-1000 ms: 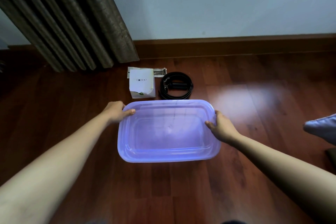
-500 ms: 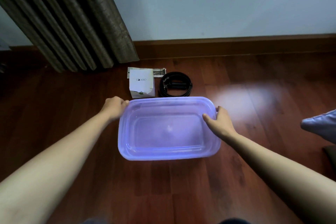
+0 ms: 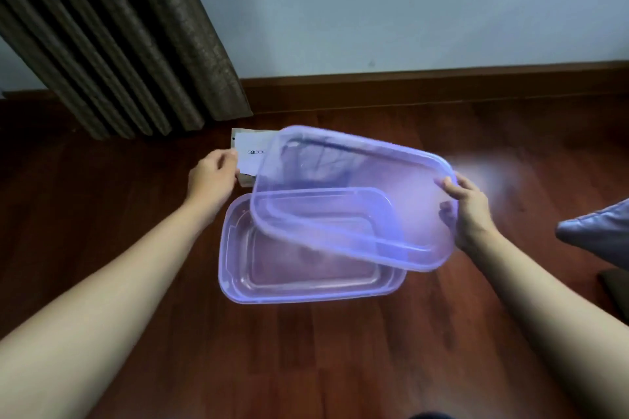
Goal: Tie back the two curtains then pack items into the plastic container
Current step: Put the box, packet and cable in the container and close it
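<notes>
The right hand (image 3: 471,211) has its grip closed on the translucent purple plastic lid (image 3: 354,194), tilted above the open, empty translucent purple plastic container (image 3: 235,269) on the wooden floor (image 3: 306,350). The left hand (image 3: 212,177) is loosely curled, holding nothing, beside the white cardboard box (image 3: 253,153). Packing hasn't started; 1 brown curtain (image 3: 119,44) shows no tie in view.
</notes>
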`<move>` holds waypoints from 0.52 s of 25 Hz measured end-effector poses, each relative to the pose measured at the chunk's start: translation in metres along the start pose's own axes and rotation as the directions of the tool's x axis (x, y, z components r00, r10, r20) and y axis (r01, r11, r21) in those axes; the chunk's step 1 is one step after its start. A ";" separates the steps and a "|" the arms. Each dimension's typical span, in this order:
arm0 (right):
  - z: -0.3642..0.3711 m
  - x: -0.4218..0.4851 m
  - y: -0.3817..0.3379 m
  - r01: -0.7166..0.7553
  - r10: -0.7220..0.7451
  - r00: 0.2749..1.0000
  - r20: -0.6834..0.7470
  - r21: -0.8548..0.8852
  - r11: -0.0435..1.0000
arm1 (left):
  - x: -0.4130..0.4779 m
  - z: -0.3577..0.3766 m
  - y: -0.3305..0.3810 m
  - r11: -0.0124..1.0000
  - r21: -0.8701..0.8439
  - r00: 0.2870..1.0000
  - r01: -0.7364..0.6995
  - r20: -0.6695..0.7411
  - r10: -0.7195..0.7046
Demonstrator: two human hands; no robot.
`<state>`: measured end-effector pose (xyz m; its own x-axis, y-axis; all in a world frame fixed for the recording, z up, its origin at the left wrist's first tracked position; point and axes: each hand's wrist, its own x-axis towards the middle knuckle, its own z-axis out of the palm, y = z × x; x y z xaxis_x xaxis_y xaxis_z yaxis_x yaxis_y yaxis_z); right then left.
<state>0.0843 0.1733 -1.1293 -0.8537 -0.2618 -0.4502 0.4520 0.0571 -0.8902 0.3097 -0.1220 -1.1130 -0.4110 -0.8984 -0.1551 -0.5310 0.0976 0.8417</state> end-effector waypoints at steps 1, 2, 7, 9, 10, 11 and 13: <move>-0.010 0.008 0.001 -0.005 0.011 0.998 -0.062 0.104 0.995 | -0.008 0.006 0.006 0.982 0.162 0.995 -0.102 0.036 0.098; -0.020 0.017 0.003 0.006 0.021 0.991 -0.132 0.204 0.979 | -0.016 0.015 0.010 0.937 0.269 0.974 -0.221 0.109 0.198; -0.039 0.041 0.016 0.204 0.067 0.873 -0.484 0.485 0.851 | -0.032 0.063 0.004 0.716 0.418 0.710 -0.560 0.688 0.153; -0.036 0.042 0.022 0.220 0.097 0.812 -0.575 0.457 0.861 | -0.032 0.076 -0.004 0.592 0.503 0.654 -0.629 0.754 0.055; -0.035 0.042 0.026 0.211 0.112 0.792 -0.600 0.441 0.873 | -0.033 0.080 -0.006 0.549 0.526 0.644 -0.650 0.765 0.029; -0.035 0.043 0.032 0.198 0.118 0.777 -0.618 0.418 0.887 | -0.035 0.082 -0.008 0.521 0.540 0.637 -0.661 0.771 0.009; -0.036 0.044 0.043 0.175 0.123 0.757 -0.642 0.381 0.908 | -0.037 0.083 -0.011 0.477 0.561 0.632 -0.677 0.775 -0.014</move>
<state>0.0566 0.1987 -1.1897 -0.7565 0.4271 -0.4952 0.3597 -0.3607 -0.8605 0.2692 -0.0546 -1.1597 -0.8262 -0.2375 -0.5108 -0.3909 0.8947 0.2162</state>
